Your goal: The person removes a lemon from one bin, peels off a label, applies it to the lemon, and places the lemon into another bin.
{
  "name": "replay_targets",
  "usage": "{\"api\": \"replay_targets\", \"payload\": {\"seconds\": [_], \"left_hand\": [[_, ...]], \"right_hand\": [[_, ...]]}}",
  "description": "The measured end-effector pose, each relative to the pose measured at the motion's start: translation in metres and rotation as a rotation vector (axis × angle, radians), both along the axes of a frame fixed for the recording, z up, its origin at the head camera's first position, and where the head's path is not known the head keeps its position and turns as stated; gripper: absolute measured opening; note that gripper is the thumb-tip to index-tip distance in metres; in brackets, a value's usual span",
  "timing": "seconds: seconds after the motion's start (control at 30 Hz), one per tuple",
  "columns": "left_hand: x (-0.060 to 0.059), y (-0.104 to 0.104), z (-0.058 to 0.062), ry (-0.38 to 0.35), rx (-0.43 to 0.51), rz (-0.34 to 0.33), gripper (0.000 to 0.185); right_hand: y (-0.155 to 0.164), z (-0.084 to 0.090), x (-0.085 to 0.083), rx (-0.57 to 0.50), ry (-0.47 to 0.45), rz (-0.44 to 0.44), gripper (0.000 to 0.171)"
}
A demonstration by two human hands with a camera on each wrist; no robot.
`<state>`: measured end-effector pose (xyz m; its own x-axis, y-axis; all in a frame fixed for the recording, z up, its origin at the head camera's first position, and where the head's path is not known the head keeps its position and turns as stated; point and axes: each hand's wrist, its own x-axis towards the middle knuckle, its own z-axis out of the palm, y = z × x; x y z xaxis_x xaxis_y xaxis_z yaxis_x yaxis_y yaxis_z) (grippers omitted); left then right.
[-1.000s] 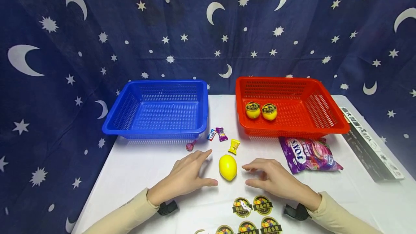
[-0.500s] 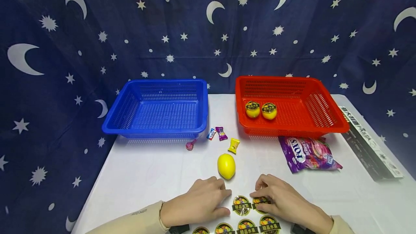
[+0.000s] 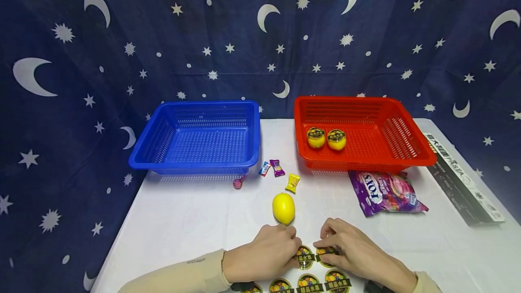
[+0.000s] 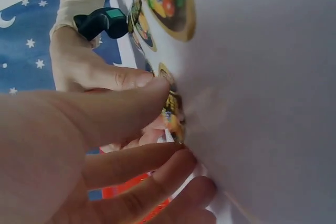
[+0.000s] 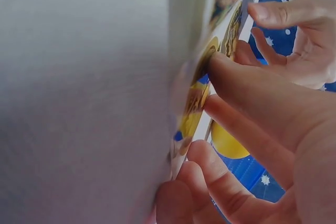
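Note:
A yellow lemon (image 3: pixel 283 209) lies on the white table. Just in front of it, my left hand (image 3: pixel 264 253) bends over a round black-and-gold fruit sticker (image 3: pixel 305 257), partly covering it. In the left wrist view, the thumb (image 4: pixel 152 95) and index finger (image 4: pixel 152 156) stand apart at opposite edges of a sticker. My right hand (image 3: pixel 354 251) rests over the neighbouring sticker (image 3: pixel 327 262), thumb and index fingertip touching its surface in the right wrist view. Several more stickers (image 3: pixel 337 280) lie in a row nearer me, the leftmost partly hidden by my left wrist.
At the back left stands a blue basket (image 3: pixel 195 166). A red basket (image 3: pixel 366 163) at the back right holds two stickered lemons (image 3: pixel 336 140). Small wrapped candies (image 3: pixel 292 183) and a pink lollipop (image 3: pixel 238 182) lie between. A purple candy bag (image 3: pixel 386 193) and a pasta package (image 3: pixel 464 182) lie right.
Both hands have left the sides of the lemon and come down towards me to the stickers. In the last half second the left hand slid right onto one sticker; the right stayed put.

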<state>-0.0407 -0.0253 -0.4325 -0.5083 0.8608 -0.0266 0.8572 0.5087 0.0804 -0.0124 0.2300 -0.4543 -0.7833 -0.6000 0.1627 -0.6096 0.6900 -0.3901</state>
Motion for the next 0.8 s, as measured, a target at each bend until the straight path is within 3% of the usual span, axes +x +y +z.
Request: {"api": "replay_targets", "payload": {"seconds": [0.3,0.47,0.6,0.8], "left_hand": [[0.0,0.004,-0.008,-0.054,0.093,-0.012,0.01],[0.003,0.007,-0.009,-0.033,0.098,-0.023,0.033],[0.003,0.009,-0.01,0.007,0.087,-0.052,0.035],[0.003,0.011,-0.01,-0.084,0.124,-0.044,0.024]], "right_hand": [[0.0,0.0,0.001,-0.003,0.003,-0.001,0.025],[0.0,0.0,0.001,-0.002,-0.009,-0.004,0.025],[0.0,-0.002,0.002,-0.011,0.02,-0.003,0.025],[0.0,-0.003,0.002,-0.025,0.051,0.002,0.026]]}}
